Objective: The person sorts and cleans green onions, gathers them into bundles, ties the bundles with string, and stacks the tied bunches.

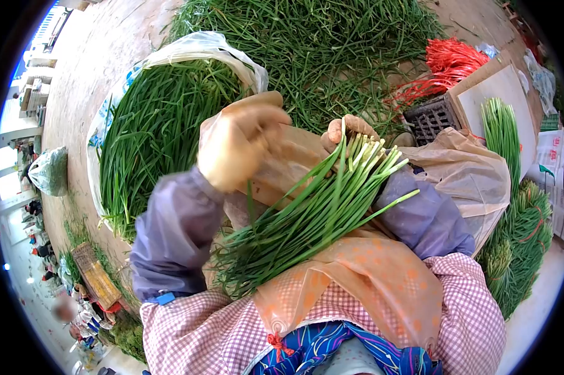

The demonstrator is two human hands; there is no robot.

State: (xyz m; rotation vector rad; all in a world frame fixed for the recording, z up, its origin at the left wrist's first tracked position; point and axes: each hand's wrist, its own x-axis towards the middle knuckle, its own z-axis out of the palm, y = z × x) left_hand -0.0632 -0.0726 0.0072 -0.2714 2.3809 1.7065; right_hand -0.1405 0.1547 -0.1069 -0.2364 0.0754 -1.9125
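My right hand (352,129) is wrapped round a bunch of garlic chives (307,215), near the pale cut stem ends. The green leaves lie across my lap toward the lower left, and one stem sticks out to the right of the rest. My left hand (235,145) is raised above the leaves, between the bunch and an open plastic bag (257,72). Motion smears it, so its fingers cannot be made out. Loose chives (163,119) fill that bag. An orange-patterned plastic apron (369,269) covers my lap under the bunch.
A large heap of chives (307,37) spreads over the floor ahead. Red plastic ties (451,65) lie by a dark crate (429,119) with a board (494,103). Bundled chives (523,244) are stacked at my right. A filled bag (49,172) and several people are farther left.
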